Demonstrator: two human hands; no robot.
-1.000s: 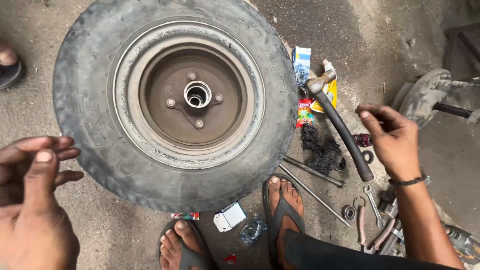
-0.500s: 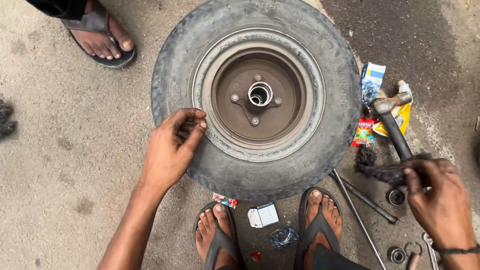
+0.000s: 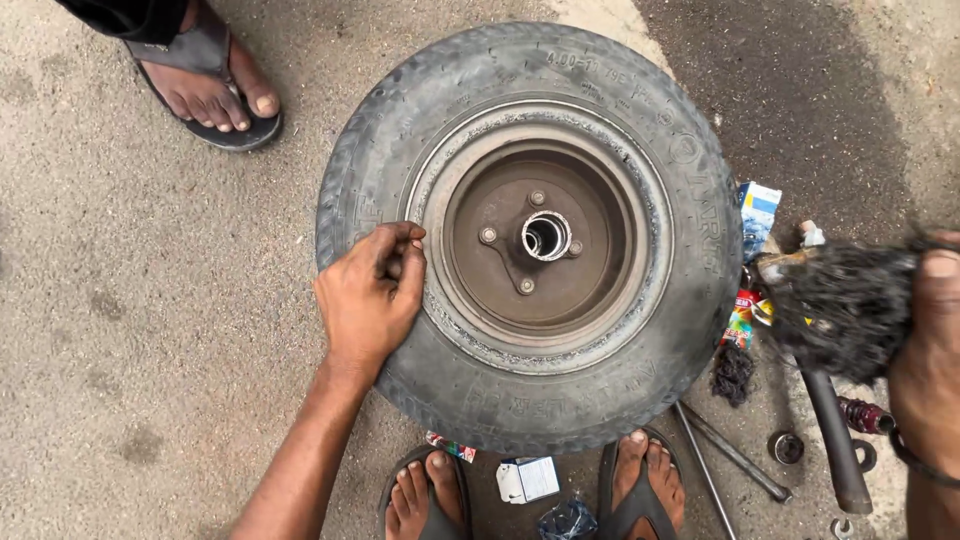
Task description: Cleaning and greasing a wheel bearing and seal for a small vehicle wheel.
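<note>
A worn tyre (image 3: 530, 420) on a rusty metal wheel rim (image 3: 540, 240) lies flat on the ground in front of my feet (image 3: 425, 495). My left hand (image 3: 372, 298) rests on the tyre's left sidewall at the rim edge, fingers curled together, pinching at the bead. My right hand (image 3: 925, 350) is raised at the right edge, gripping a dark greasy wad of rag or fibre (image 3: 840, 310). The wheel hub (image 3: 545, 236) with three bolts sits in the centre.
A hammer with a black handle (image 3: 830, 430) lies right of the tyre, with metal rods (image 3: 735, 455), small rings and nuts (image 3: 788, 447), and coloured packets (image 3: 758, 215). Another person's sandalled foot (image 3: 205, 85) stands at the upper left. A small box (image 3: 528, 480) lies between my feet.
My right hand has lifted the dark wad up from the ground toward the camera. My left hand stays on the tyre's left side. The view shifted slightly.
</note>
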